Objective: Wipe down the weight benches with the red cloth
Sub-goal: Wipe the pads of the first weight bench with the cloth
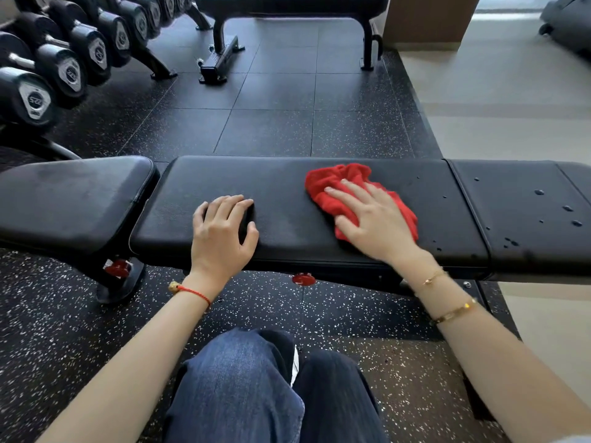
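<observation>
A black padded weight bench [281,183] runs across the view in front of me, with a separate seat pad [70,199] at its left end. The crumpled red cloth [332,180] lies on the middle pad, right of centre. My right hand [374,219] presses flat on the cloth with straight, spread fingers. My left hand [224,228] rests on the bare pad to the left of the cloth, fingers loosely bent, holding nothing. Water droplets [566,208] dot the pad section at the right end.
A rack of black dumbbells [64,68] lines the far left. A second black bench [287,4] stands at the back, on the speckled rubber floor [271,100]. Pale flooring [495,100] begins on the right. My knees in blue jeans [256,388] are below the bench.
</observation>
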`<state>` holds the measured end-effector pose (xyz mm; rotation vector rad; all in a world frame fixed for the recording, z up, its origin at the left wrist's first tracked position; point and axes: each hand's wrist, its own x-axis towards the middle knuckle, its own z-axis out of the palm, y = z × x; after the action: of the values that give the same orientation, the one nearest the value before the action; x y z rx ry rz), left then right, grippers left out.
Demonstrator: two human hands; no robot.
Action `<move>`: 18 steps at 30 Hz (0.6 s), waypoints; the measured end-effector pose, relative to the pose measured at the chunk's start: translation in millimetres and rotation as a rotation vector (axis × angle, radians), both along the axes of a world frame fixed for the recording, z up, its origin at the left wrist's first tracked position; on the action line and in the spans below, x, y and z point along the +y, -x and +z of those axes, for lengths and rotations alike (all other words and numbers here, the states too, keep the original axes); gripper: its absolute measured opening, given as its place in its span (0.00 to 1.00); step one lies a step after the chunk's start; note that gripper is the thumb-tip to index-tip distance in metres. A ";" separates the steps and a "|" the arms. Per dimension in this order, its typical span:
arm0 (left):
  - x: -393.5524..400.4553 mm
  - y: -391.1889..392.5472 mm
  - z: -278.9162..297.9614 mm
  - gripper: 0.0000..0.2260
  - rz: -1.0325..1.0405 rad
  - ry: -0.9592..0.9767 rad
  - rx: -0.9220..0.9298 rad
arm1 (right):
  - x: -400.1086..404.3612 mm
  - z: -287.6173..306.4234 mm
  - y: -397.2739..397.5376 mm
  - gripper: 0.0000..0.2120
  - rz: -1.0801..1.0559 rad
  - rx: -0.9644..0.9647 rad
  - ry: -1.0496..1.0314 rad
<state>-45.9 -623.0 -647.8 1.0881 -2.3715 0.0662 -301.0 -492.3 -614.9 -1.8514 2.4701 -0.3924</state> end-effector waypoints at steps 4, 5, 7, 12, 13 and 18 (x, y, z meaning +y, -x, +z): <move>0.8 2.1 0.9 0.19 0.009 0.003 0.008 | -30.3 6.3 44.6 0.26 -0.289 0.004 -0.058; 1.0 2.6 1.5 0.19 0.011 0.001 0.011 | -42.6 8.5 45.6 0.26 -0.323 -0.013 -0.075; 1.6 2.6 2.5 0.19 0.013 -0.001 0.012 | -65.0 11.4 30.6 0.26 -0.286 -0.022 -0.101; 2.2 1.5 4.0 0.19 0.009 -0.009 0.012 | -65.6 4.0 -41.0 0.26 0.033 -0.010 -0.029; 2.2 1.1 4.0 0.19 0.006 -0.009 0.014 | -56.5 1.9 -43.3 0.26 0.073 -0.013 -0.016; 0.1 -0.6 2.9 0.19 -0.005 -0.010 0.017 | -23.8 -2.1 12.8 0.26 0.016 0.016 0.028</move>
<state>-45.3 -622.9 -645.0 1.0824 -2.3617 0.0432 -313.8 -516.1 -617.0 -1.8910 2.4703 -0.4154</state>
